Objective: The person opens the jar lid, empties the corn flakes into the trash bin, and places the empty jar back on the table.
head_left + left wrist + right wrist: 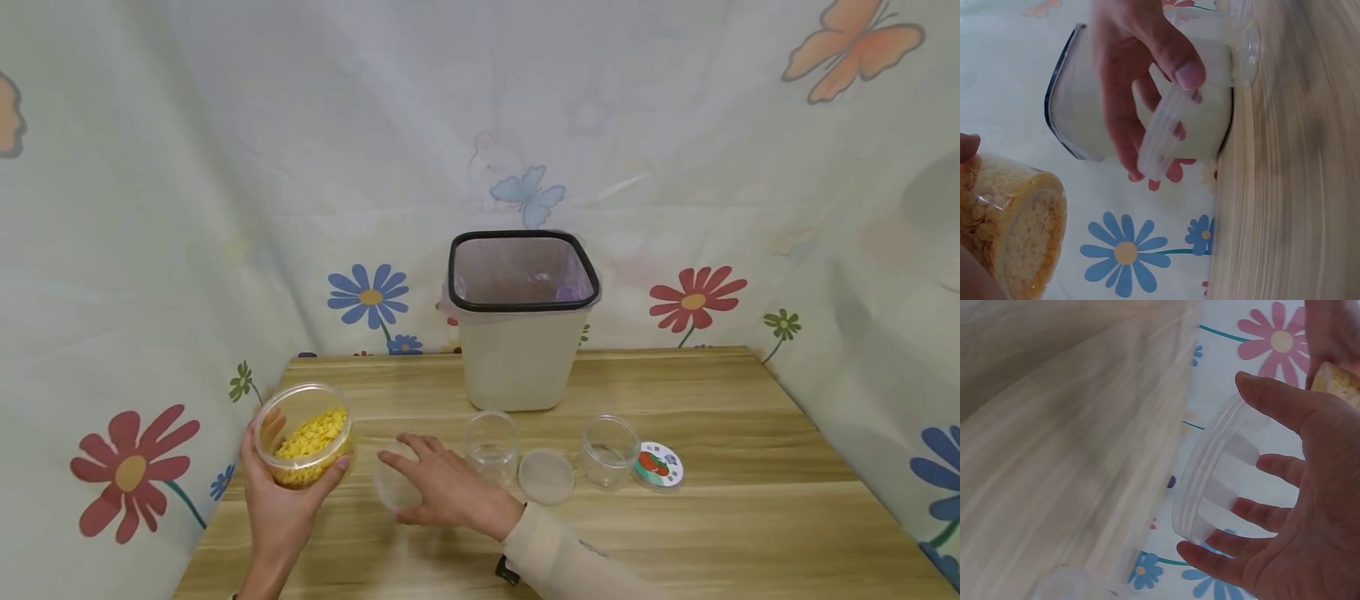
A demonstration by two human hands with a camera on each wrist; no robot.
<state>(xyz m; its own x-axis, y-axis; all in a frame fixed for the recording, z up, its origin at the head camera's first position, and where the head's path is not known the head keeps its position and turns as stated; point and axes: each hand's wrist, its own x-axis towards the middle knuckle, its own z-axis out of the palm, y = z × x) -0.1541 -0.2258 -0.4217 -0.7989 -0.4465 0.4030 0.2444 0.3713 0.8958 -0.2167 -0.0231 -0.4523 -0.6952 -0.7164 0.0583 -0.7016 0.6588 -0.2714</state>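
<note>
My left hand grips a clear round plastic jar at the left, raised over the table and tilted. Yellow flakes that look like cornflakes lie in it, and its top is uncovered. My right hand is to the right of the jar, with the thumb and fingers spread across a translucent round lid. In the right wrist view, thumb and fingertips are at opposite edges of this lid. From the left wrist view the lid stands tilted under the thumb.
A cream bin with a black rim and a purple liner stands at the back. Right of my right hand are two clear tubs, a second translucent lid and a round lid with a tomato picture. Flower-printed cloth surrounds the wooden table.
</note>
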